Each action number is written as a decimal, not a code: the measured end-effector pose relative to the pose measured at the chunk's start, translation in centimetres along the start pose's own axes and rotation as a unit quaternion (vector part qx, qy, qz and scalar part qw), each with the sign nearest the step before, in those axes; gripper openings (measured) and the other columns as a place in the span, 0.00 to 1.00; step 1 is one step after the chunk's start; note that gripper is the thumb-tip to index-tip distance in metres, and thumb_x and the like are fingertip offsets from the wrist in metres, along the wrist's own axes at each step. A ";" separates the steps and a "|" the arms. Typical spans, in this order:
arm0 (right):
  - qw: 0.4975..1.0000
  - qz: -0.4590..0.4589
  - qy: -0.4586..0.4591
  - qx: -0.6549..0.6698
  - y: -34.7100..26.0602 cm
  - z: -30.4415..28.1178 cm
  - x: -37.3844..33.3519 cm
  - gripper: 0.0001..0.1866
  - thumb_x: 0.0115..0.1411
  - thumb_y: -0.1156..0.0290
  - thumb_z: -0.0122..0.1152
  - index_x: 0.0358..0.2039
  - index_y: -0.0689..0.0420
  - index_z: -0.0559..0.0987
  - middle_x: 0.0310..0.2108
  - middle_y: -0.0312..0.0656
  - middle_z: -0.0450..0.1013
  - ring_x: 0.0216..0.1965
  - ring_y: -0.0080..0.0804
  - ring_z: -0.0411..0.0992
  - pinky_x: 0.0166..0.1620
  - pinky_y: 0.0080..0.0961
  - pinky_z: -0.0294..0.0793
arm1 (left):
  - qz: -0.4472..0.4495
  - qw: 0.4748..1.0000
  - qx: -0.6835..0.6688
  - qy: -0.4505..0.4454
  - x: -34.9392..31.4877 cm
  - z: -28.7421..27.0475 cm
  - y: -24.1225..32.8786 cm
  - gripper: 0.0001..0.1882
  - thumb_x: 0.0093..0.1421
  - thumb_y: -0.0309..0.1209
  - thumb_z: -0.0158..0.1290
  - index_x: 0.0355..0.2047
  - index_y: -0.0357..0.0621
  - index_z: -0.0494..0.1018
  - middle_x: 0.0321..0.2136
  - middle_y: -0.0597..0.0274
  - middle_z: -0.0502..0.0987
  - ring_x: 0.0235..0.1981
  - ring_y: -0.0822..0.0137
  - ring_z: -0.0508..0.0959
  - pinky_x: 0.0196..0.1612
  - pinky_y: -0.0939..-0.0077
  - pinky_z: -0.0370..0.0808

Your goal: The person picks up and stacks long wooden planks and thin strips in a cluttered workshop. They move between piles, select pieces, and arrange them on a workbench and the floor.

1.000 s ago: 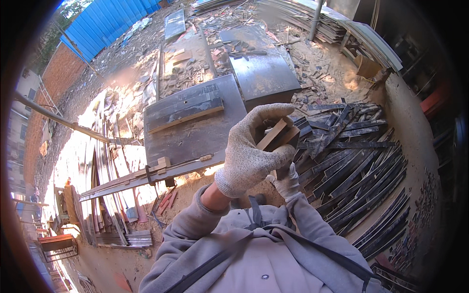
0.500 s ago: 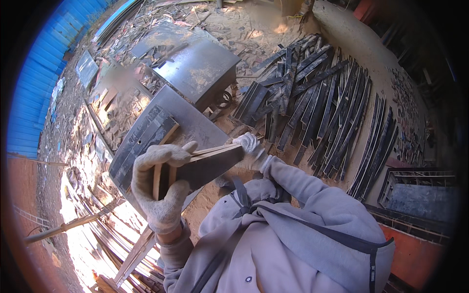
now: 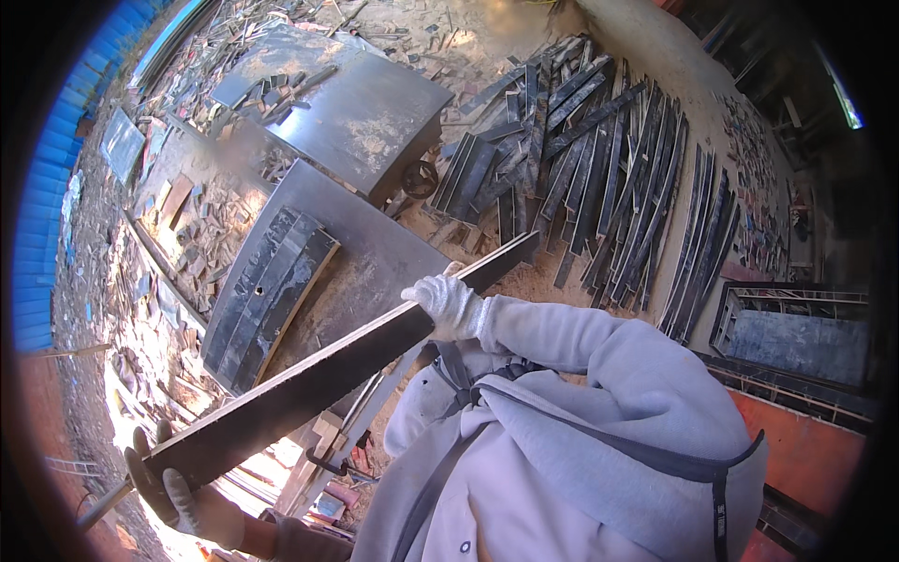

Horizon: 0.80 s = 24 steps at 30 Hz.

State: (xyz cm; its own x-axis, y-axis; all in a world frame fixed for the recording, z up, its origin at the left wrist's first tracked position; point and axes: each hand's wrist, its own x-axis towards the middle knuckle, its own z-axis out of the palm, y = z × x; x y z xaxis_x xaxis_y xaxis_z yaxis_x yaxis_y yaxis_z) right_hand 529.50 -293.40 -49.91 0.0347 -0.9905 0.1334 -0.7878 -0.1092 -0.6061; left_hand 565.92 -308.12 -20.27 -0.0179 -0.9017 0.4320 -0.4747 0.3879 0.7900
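A long black-faced plywood strip [image 3: 314, 389] with a pale cut edge slants across in front of me, from low left to upper right. My left hand [image 3: 183, 495], in a light glove, grips its lower left end, fingers on one side and thumb on the other. My right hand [image 3: 448, 305], also gloved, is closed over the strip nearer its far right end, which sticks out past the hand. Beyond the strip, a few dark plywood strips [image 3: 272, 290] lie side by side on a grey metal tabletop [image 3: 361, 239].
Behind the tabletop stands a metal-topped box [image 3: 370, 103] with offcuts on it and a handwheel [image 3: 419, 178] at its side. A big heap of black strips [image 3: 599, 169] lies to the right. Wood scraps [image 3: 183, 375] litter the left ground, near a blue metal fence [image 3: 70, 178].
My left hand has moved down and left, and the strip, foreshortened before, now stretches lengthwise across the view. My right hand has come further along it to the left. The view has shifted slightly.
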 end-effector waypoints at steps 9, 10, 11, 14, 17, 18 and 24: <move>0.958 0.022 -0.228 -0.174 13.8 -16.8 1.3 0.29 0.44 0.63 0.76 0.48 0.54 0.79 0.42 0.48 0.78 0.47 0.49 0.79 0.53 0.43 0.77 | -0.176 0.964 -0.195 0.050 -5.6 0.1 -13.7 0.25 0.72 0.32 0.52 0.67 0.36 0.68 0.66 0.46 0.70 0.66 0.49 0.72 0.68 0.55 0.71; 0.963 0.021 -0.213 -0.163 17.0 -18.6 1.2 0.27 0.43 0.65 0.75 0.46 0.54 0.79 0.43 0.48 0.79 0.48 0.49 0.79 0.53 0.42 0.78 | -0.205 0.954 -0.219 0.010 -8.1 1.2 -17.8 0.25 0.72 0.31 0.52 0.67 0.37 0.69 0.64 0.49 0.72 0.64 0.53 0.73 0.66 0.58 0.72; 0.945 0.034 -0.252 -0.204 18.5 -19.3 1.9 0.28 0.42 0.66 0.76 0.46 0.55 0.79 0.42 0.49 0.78 0.47 0.51 0.78 0.51 0.43 0.77 | -0.234 0.942 -0.240 -0.031 -10.7 2.1 -22.0 0.24 0.72 0.30 0.51 0.67 0.38 0.69 0.63 0.51 0.74 0.62 0.56 0.75 0.65 0.61 0.72; 0.928 0.026 -0.276 -0.249 23.0 -18.6 3.3 0.28 0.38 0.70 0.75 0.44 0.57 0.80 0.41 0.51 0.78 0.45 0.55 0.78 0.49 0.46 0.78 | -0.294 0.951 -0.093 -0.031 -13.6 9.3 -20.0 0.20 0.71 0.25 0.52 0.62 0.38 0.74 0.55 0.61 0.79 0.53 0.66 0.77 0.57 0.73 0.76; 0.953 -0.086 -0.187 -0.224 27.0 -17.0 4.5 0.30 0.39 0.76 0.73 0.47 0.56 0.77 0.39 0.50 0.77 0.44 0.56 0.77 0.48 0.48 0.77 | -0.251 0.963 0.083 -0.043 -18.9 11.5 -26.3 0.17 0.64 0.22 0.58 0.53 0.46 0.81 0.53 0.59 0.81 0.54 0.59 0.79 0.60 0.65 0.75; 0.953 -0.057 -0.189 -0.232 29.7 -16.9 3.5 0.31 0.39 0.76 0.73 0.48 0.54 0.75 0.42 0.49 0.76 0.47 0.54 0.75 0.50 0.46 0.76 | -0.198 0.959 0.186 -0.078 -18.2 14.1 -24.9 0.16 0.61 0.29 0.61 0.50 0.51 0.83 0.53 0.55 0.80 0.57 0.50 0.77 0.63 0.58 0.72; 0.906 -0.094 -0.299 -0.285 31.4 -12.9 7.6 0.37 0.37 0.72 0.76 0.51 0.51 0.71 0.44 0.47 0.74 0.49 0.51 0.74 0.53 0.45 0.75 | -0.088 0.919 0.268 -0.276 -21.9 25.0 -20.7 0.24 0.61 0.46 0.63 0.56 0.58 0.79 0.59 0.59 0.75 0.65 0.51 0.68 0.74 0.46 0.55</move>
State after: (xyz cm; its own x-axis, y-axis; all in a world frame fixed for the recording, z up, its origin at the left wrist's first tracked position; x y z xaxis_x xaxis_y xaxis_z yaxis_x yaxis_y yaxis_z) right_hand 497.12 -303.22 -57.78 0.3932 -0.8460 -0.3602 -0.9173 -0.3880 -0.0899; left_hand 554.09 -301.16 -56.95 -0.2731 -0.9582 -0.0853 -0.8759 0.2110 0.4340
